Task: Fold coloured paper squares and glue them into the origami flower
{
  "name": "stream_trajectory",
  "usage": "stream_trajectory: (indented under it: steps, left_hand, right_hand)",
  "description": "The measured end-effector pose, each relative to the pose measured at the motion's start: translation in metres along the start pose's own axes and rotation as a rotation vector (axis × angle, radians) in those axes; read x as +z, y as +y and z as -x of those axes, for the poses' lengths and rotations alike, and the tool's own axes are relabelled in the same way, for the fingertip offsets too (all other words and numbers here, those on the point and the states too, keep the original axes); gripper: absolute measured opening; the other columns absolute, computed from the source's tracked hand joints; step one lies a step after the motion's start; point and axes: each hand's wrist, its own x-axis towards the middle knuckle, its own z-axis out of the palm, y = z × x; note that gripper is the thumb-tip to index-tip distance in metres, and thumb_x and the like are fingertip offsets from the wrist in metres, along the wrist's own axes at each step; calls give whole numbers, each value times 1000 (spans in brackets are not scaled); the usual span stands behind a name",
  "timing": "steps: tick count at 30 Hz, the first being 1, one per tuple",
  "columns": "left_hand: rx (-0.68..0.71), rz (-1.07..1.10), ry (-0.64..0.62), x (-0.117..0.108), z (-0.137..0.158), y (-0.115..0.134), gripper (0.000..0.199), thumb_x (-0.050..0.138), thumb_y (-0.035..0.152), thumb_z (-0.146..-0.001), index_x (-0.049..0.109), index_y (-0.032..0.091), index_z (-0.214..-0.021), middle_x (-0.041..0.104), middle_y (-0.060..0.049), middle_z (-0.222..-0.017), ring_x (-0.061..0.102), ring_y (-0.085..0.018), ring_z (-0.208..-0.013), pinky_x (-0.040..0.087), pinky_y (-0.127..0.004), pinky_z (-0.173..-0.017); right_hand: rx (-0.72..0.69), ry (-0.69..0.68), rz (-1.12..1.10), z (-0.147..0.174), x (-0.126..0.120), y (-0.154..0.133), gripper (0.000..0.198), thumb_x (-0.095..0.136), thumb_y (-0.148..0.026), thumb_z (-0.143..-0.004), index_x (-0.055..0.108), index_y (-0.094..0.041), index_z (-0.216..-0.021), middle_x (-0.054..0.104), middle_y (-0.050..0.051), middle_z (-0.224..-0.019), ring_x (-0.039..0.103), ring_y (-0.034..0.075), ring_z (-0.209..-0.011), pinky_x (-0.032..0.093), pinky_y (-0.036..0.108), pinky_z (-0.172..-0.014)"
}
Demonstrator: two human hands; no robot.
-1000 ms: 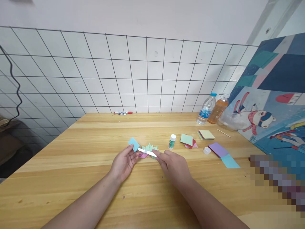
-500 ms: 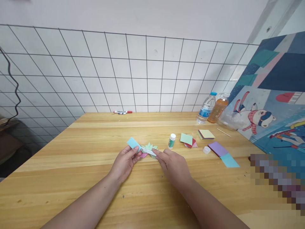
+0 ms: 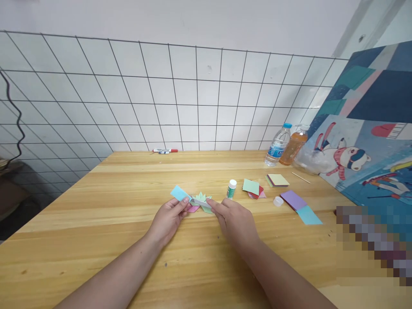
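My left hand (image 3: 166,219) is closed in a pinch on a light blue paper (image 3: 179,192), with thumb on top and fingers below. My right hand (image 3: 238,221) is wrapped round a knife (image 3: 201,202); its handle is hidden by the palm. An index finger lies along the silver blade, whose tip reaches the blue paper beside my left thumb. Just behind the blade sits a pale green folded paper piece (image 3: 201,196) with pointed tips. A pink paper piece (image 3: 193,209) shows under the blade, close to my left fingers.
To the right stand a glue stick (image 3: 231,189), its white cap (image 3: 278,201), and stacks of coloured paper (image 3: 251,186). Purple paper (image 3: 293,200) overlaps blue paper (image 3: 309,215). Two bottles (image 3: 277,146) and a thin stick (image 3: 301,177) lie farther back. Markers (image 3: 165,150) rest by the wall.
The knife blade has turned slightly against the blue paper. Both hands stay in nearly the same place; the whole view has shifted a little.
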Motion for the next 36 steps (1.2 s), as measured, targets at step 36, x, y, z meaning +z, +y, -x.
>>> stream_trajectory:
  steps: [36]
  left_hand:
    - [-21,63,-53,-4,-4,-3,24,77,30,-67,68,11,-79,72,-7,-74,67,-18,-76,49,-25,-71]
  right_hand:
    - [-3,6,1,-1,2,2,34,39,-30,-95,48,-44,-125,58,-1,-77,53,13,-71,27,22,-54]
